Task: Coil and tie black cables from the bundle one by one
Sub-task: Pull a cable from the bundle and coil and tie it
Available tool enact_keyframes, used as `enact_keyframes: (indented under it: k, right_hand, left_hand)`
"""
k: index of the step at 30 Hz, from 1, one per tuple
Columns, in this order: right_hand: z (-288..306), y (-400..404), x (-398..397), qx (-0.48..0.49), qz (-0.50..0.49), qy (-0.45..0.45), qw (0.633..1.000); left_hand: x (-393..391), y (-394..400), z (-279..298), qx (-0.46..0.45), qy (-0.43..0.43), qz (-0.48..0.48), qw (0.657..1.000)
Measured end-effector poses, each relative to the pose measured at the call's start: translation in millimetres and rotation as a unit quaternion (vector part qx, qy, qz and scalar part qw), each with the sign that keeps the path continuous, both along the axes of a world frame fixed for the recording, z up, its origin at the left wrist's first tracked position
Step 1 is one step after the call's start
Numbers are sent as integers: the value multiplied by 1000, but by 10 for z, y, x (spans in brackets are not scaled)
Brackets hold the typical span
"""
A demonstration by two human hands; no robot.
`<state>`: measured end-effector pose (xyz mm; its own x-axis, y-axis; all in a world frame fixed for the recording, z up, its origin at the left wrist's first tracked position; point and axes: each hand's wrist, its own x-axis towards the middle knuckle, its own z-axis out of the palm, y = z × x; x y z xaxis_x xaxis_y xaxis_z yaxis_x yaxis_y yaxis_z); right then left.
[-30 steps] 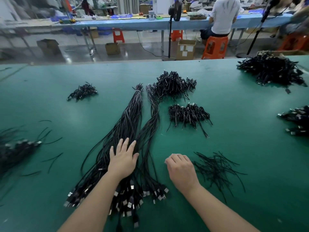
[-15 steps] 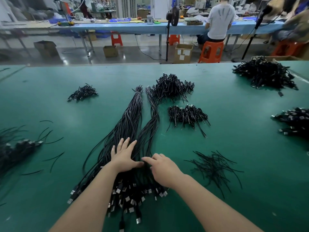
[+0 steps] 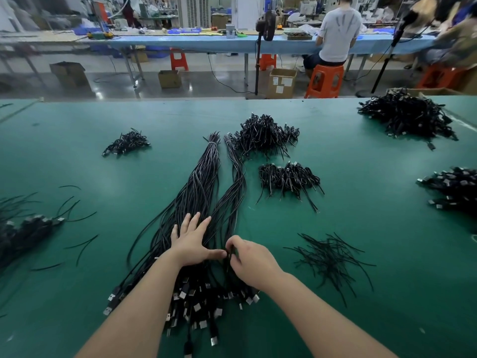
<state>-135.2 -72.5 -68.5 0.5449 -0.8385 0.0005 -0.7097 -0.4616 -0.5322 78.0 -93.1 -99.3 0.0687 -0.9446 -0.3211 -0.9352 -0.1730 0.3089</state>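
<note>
Now, far left on the green table, a heap of plugged cables spills in from the edge with loose ties around it, and a small coiled pile sits farther back. Centre stage: two long black cable bundles, the thicker left bundle and the thinner right bundle, each bound near the far tip, plugs fanned out at the near end. Left hand lies flat on the left bundle, fingers straight and spread, pinning it down. Right hand just beside it, thumb and forefinger curled, pinching one black strand at the right bundle's edge. Rightward, two finished coil piles behind, loose black ties near, two more heaps at the right edge.
</note>
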Motion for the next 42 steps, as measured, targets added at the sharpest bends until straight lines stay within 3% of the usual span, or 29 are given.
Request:
enact_keyframes:
  k: [5, 13, 18, 24, 25, 27, 29, 32, 36, 40, 42]
  right_hand:
    - [71, 42, 5, -23, -34, -44, 998]
    - [497, 63, -5, -89, -83, -245, 962]
    - [889, 75, -148, -53, -63, -313, 946]
    - [1247, 39, -350, 3, -38, -322, 946]
    - [1280, 35, -374, 18, -38, -327, 944]
    - [1326, 49, -420, 65, -27, -344, 936]
    - [1359, 69, -464, 119, -8, -364, 924]
    - [1395, 94, -509, 178, 4, -414, 893]
    - [1523, 96, -577, 174, -42, -501, 847]
    - [1719, 44, -745, 157, -59, -583, 795]
    - [1834, 1, -859, 148, -64, -604, 781]
  left_hand:
    - [-23, 18, 51, 2, 5, 1, 1000]
    - [-55, 21, 67, -2, 6, 16, 1000]
    - [-78, 49, 55, -5, -22, 1, 1000]
    - [-244, 19, 328, 14, -95, 1, 995]
    - [-335, 3, 424, -19, -95, 11, 995]
    - [-557, -18, 596, -149, -15, 11, 989]
    - [-776, -29, 758, -271, 99, -36, 957]
    - [-1003, -63, 921, -379, 137, -152, 902]
    - [-1151, -7, 943, -262, 296, -86, 914]
    - [-1017, 90, 644, -157, 197, -7, 968]
    - [-918, 178, 482, -100, 187, 6, 977]
